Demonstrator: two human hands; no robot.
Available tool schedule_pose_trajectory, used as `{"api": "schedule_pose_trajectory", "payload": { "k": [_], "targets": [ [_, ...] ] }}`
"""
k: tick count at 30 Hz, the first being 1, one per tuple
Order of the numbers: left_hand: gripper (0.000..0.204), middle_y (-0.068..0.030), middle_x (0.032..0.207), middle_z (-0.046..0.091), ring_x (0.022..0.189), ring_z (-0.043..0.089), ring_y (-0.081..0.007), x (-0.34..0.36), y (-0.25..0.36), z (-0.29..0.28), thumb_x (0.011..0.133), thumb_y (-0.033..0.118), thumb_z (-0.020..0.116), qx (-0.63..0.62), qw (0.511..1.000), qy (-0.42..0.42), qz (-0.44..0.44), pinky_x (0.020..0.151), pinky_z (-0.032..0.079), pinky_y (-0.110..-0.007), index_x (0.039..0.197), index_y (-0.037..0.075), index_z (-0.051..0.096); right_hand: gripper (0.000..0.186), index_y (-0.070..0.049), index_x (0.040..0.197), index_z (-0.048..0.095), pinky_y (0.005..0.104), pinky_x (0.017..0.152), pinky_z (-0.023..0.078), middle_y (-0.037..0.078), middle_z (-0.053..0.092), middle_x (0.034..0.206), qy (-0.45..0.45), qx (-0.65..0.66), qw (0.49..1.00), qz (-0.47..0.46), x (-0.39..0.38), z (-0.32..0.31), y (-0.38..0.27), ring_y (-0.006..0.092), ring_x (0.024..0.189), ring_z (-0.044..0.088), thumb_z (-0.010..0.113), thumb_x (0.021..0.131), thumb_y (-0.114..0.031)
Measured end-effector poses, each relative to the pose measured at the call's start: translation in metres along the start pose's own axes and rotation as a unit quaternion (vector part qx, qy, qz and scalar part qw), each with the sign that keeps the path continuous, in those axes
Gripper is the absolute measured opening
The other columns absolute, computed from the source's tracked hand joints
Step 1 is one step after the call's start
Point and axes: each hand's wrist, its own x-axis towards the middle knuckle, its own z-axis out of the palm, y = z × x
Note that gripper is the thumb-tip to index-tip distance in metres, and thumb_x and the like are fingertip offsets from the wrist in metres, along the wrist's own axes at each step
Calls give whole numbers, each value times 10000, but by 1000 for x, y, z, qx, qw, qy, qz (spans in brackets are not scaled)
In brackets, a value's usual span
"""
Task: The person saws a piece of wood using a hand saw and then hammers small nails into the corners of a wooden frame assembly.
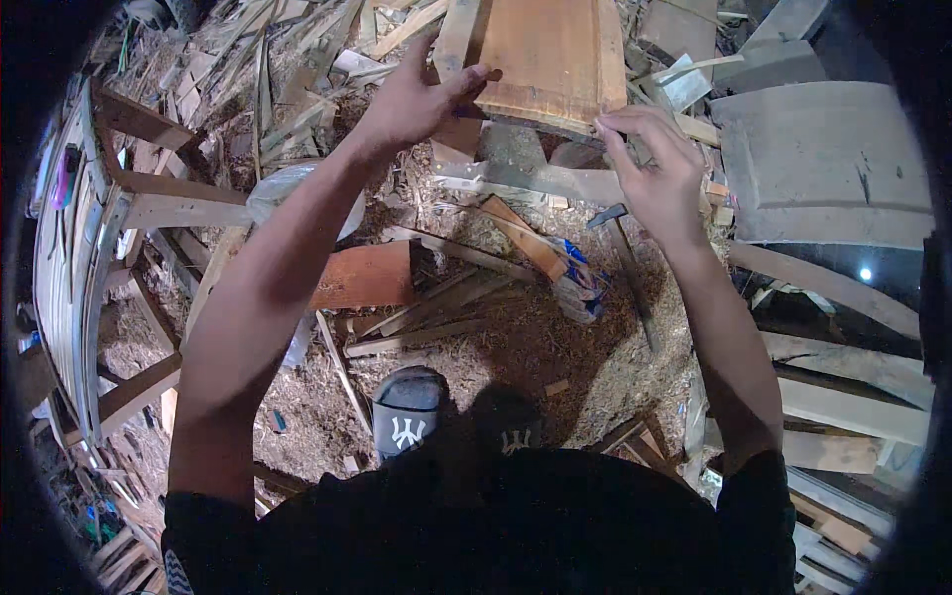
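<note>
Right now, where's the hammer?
In the head view, the hammer lies on the sawdust-covered ground, right of centre, just below the right hand and beside a blue wrapper.

Both hands' fingers (466,81) grip wooden board (550,55); hammer (627,263) below on sawdust.

A wooden board (550,55) sits at the far centre, with the left hand (416,99) on its left edge and the right hand (659,174) at its near right corner. A hammer (627,268) lies just near of the right hand. A sandal (407,409) lies near centre. A slab (828,164) lies far right.
</note>
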Motion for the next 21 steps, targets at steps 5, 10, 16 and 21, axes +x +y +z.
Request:
{"api": "schedule_pose_trajectory", "payload": {
  "k": [5, 10, 16, 21],
  "targets": [
    [894, -196, 1338, 634, 1190, 641, -240, -6, 15, 6, 963, 393, 733, 1, 1000, -2, -9, 1031, 509, -369, 1575, -26, 235, 155, 6, 948, 713, 370, 835, 563, 128, 732, 951, -1, -34, 998, -54, 0, -2, 0, 277, 932, 718, 758, 817, 73],
    [876, -189, 1328, 641, 1192, 643, -235, 1, 6, 3, 965, 388, 729, 30, 999, 5, -13, 1031, 509, -366, 1569, -31, 253, 173, 9, 949, 702, 379, 832, 565, 140, 725, 962, -2, -60, 996, -74, -3, -1, 1, 296, 946, 712, 759, 804, 83],
    [866, -203, 1065, 743, 950, 739, -221, 4, -5, 4, 934, 402, 739, 31, 999, 32, 27, 853, 574, -343, 1540, -24, 292, 183, 23, 945, 696, 386, 832, 565, 156, 717, 974, 10, -42, 996, -80, -7, 4, 3, 309, 940, 708, 757, 792, 103],
    [859, -193, 1092, 743, 980, 741, -227, 9, -10, 4, 929, 404, 741, 33, 999, 34, 10, 874, 573, -351, 1539, -12, 304, 190, 35, 943, 692, 391, 829, 563, 156, 713, 969, 28, -50, 995, -85, -10, 7, 3, 314, 933, 705, 758, 783, 115]
  ]
}}
